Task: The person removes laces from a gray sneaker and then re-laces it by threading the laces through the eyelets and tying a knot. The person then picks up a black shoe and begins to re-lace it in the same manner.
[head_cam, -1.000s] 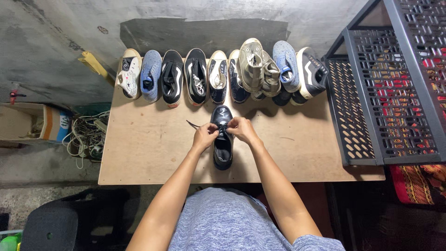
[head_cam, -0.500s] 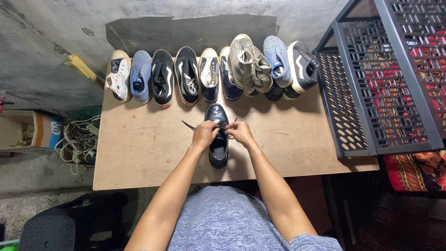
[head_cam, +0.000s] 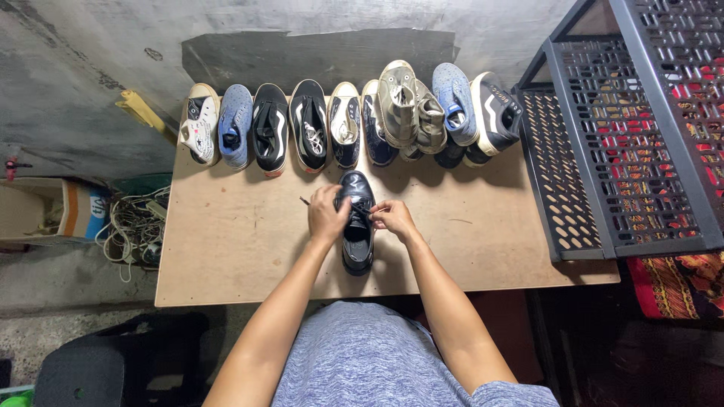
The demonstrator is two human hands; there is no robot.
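A wooden surface (head_cam: 226, 249) is carrying a row of shoes (head_cam: 347, 120) along its far edge, with a dark perforated rack (head_cam: 603, 151) standing just beside it on the right; a black shoe (head_cam: 357, 226) is lying alone near the middle, toe pointing away. The left hand (head_cam: 326, 215) is pressing against its left side, fingers curled, pinching a lace; the right hand (head_cam: 392, 216) is touching its right side, fingertips pinching a lace.

Glossy black shoe (head_cam: 357, 226) (tan table (head_cam: 226, 249))

A brown wooden table (head_cam: 226, 249) holds a row of shoes (head_cam: 347, 120) at the back and one black shoe (head_cam: 357, 226) in front.
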